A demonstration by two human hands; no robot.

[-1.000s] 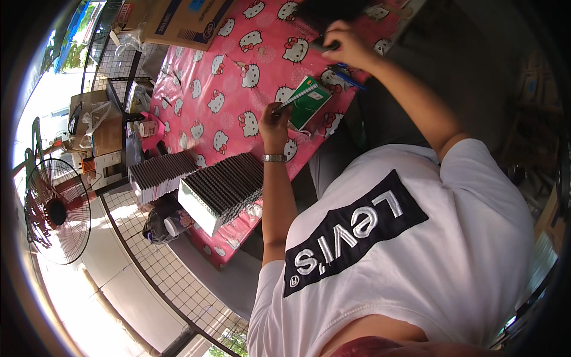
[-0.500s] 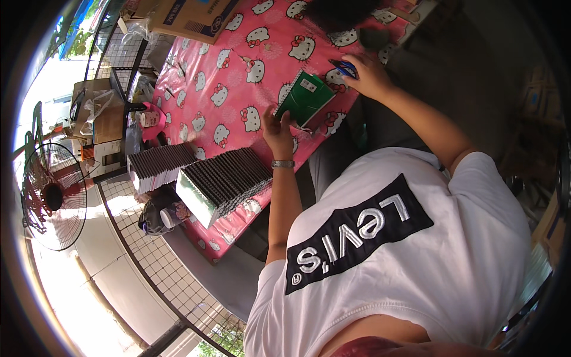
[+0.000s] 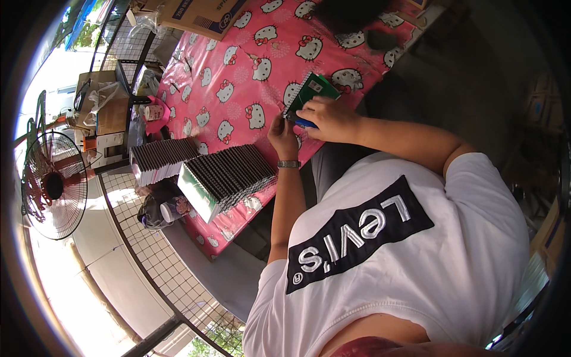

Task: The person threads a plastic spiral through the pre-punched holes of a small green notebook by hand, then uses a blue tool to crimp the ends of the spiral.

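Observation:
A green spiral notebook [image 3: 314, 90] lies on the pink tablecloth [image 3: 238, 71] at the table's near edge. My left hand [image 3: 282, 133], with a watch on its wrist, pinches the notebook's lower left corner. Resting on the notebook's near end, my right hand [image 3: 331, 118] has its fingers closed around a blue pen [image 3: 304, 124]. The two hands almost touch. The pen's tip is hidden under my fingers.
A long row of spiral notebooks [image 3: 229, 177] stands on edge at the table's left end, with a second batch [image 3: 159, 160] beyond it. A cardboard box [image 3: 202, 13] and a pink cup [image 3: 156, 112] sit farther off. A fan [image 3: 53, 185] and a wire fence [image 3: 154, 262] are on the left.
My right hand has come back from the far side of the table to the green notebook. My left hand stayed on the notebook, which now lies nearer the table's edge.

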